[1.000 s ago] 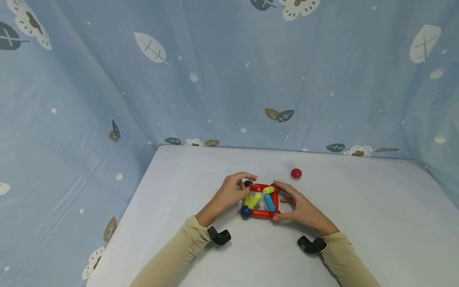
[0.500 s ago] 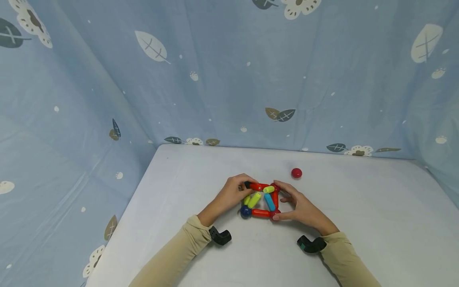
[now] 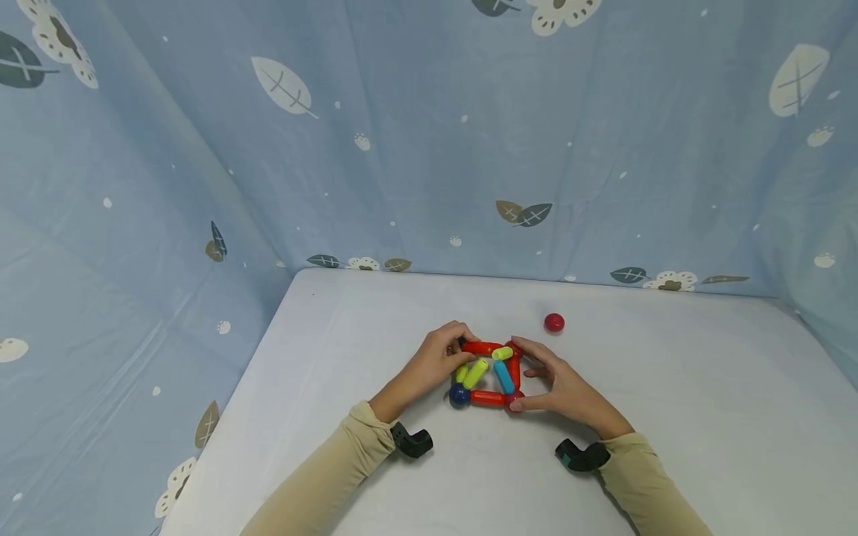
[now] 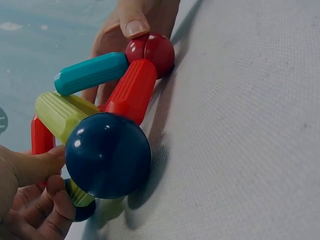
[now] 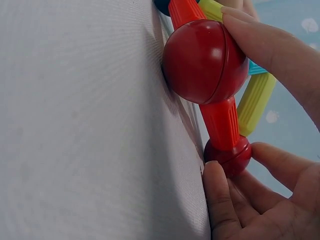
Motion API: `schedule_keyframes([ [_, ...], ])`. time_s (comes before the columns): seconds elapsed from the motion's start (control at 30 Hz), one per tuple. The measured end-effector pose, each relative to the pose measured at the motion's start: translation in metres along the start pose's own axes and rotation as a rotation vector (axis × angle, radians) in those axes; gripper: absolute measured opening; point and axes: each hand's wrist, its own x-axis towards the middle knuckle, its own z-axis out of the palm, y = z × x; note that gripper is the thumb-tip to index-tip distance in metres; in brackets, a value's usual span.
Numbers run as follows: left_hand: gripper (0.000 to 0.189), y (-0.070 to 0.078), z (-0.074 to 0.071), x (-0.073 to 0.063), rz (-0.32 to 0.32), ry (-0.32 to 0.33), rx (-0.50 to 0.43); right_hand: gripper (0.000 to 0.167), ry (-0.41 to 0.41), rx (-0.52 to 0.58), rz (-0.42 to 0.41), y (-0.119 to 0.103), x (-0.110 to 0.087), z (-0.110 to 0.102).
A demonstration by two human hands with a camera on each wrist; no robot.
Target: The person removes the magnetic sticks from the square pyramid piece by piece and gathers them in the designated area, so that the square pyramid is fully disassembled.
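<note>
A ball-and-rod frame of magnetic building pieces lies on the white table between the hands. My left hand [image 3: 439,356] is at its far left corner, thumb and fingers around a red rod [image 4: 42,135] by a dark ball mostly hidden by the fingers. My right hand [image 3: 559,387] spans the right side, thumb on the near red ball [image 5: 205,61] and fingers around the far red ball [image 5: 230,155]. A blue ball [image 4: 107,155] forms the near left corner. Yellow-green rods [image 3: 476,374] and a light blue rod [image 3: 503,377] slant up from the corners.
A loose red ball [image 3: 554,322] lies on the white table [image 3: 375,313] behind the frame. Black wrist mounts [image 3: 412,441] sit at both cuffs. A blue patterned curtain [image 3: 415,149] hangs at the back and sides.
The left fingers have closed in at the far left corner, covering more of the dark ball. The red rod there has shifted slightly. The right hand stays in place.
</note>
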Motion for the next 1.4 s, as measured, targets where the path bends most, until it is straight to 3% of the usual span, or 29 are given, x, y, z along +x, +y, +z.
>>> schedule_keyframes([
  [0.3, 0.02, 0.001, -0.001, 0.001, -0.027, 0.044, 0.013, 0.1, -0.009, -0.011, 0.023, -0.001, 0.0, -0.002],
  [0.47, 0.022, -0.001, -0.013, -0.007, -0.006, 0.083, 0.013, 0.1, -0.015, -0.008, 0.037, -0.002, 0.0, 0.0],
  [0.83, 0.03, -0.037, -0.096, -0.043, -0.143, 0.139, 0.102, 0.103, -0.019, -0.007, 0.075, -0.005, -0.002, -0.001],
  [1.0, 0.03, -0.056, -0.119, -0.06, -0.182, 0.171, 0.132, 0.102, -0.013, -0.003, 0.069, -0.003, -0.002, -0.001],
  [1.23, 0.03, -0.073, -0.125, -0.069, -0.181, 0.167, 0.167, 0.101, -0.021, 0.002, 0.061, -0.003, -0.002, 0.0],
  [1.4, 0.029, -0.077, -0.122, -0.068, -0.185, 0.125, 0.122, 0.101, -0.016, 0.001, 0.064, -0.004, -0.002, -0.001],
])
